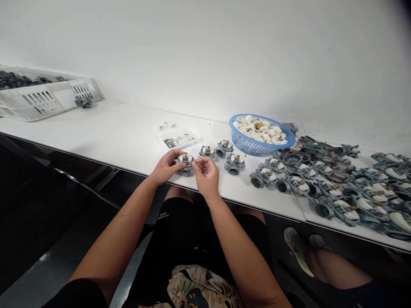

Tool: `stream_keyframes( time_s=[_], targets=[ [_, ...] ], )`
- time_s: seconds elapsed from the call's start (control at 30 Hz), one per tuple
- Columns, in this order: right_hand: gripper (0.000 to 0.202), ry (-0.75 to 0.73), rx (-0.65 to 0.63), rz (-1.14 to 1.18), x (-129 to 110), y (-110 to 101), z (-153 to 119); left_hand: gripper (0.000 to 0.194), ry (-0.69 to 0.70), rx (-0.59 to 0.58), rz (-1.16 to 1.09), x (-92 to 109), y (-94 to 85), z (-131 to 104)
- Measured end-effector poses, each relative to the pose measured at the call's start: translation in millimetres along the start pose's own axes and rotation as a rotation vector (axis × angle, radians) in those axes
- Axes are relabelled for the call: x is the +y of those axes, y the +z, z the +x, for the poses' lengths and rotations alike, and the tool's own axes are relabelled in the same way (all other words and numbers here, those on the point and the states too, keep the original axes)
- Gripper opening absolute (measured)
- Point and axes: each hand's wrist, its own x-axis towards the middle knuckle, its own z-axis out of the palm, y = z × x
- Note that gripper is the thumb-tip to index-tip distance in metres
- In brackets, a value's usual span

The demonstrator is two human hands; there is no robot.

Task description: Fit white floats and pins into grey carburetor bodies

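Note:
A grey metal carburetor-like part point(185, 164) with a white ring-shaped piece on top stands at the table's front edge. My left hand point(167, 166) grips it from the left, thumb against its front. On its right side, my right hand point(206, 173) has thumb and index finger pinched together near the part; anything between those fingertips is too small to make out. Similar parts with white pieces stand just to the right, one point(235, 164) nearest my right hand. Behind my hands lies a clear tray point(196, 139) of thin metal pins.
A blue basket point(253, 148) full of white pieces stands behind, right of centre. Many grey metal parts point(334, 188) crowd the table's right side. A white crate point(48, 102) of dark parts is at far left. Another person's leg point(337, 267) shows below right.

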Motion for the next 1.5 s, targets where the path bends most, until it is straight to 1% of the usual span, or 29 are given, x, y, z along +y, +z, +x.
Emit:
stream_keyframes(
  time_s=[0.2, 0.43, 0.57, 0.73, 0.93, 1.1, 1.27, 1.5],
  targets=[
    [0.015, 0.015, -0.004, -0.013, 1.6, 0.2, -0.2, 0.044, -0.004, 0.003, -0.013, -0.2, -0.7, 0.0],
    [0.016, 0.011, 0.077, -0.016, -0.9, 2.0, -0.8, 0.047, -0.015, -0.007, -0.029, 2.6, -0.7, -1.3],
    [0.017, 0.002, 0.064, 0.012, -3.0, 2.9, -2.0, 0.048, -0.025, -0.016, -0.036, 4.3, -1.2, -1.9],
    [0.015, -0.027, 0.037, -0.055, -3.7, 3.7, -3.9, 0.048, -0.031, -0.018, -0.032, 6.8, -0.8, -2.3],
    [0.011, -0.097, 0.107, -0.185, -4.8, 3.1, -2.7, 0.048, -0.032, -0.012, -0.024, 7.9, 0.0, -2.4],
    [0.014, -0.071, 0.085, -0.143, -4.8, 3.9, -2.9, 0.048, -0.031, -0.015, -0.032, 7.7, -0.5, -2.1],
    [0.013, -0.104, 0.063, -0.116, -4.9, 5.1, -4.2, 0.049, -0.024, -0.024, -0.033, 7.1, -1.3, -1.8],
    [0.011, -0.143, 0.064, -0.143, -2.0, 5.1, -8.1, 0.050, -0.036, -0.027, -0.034, 7.5, -1.6, -1.7]
  ],
)
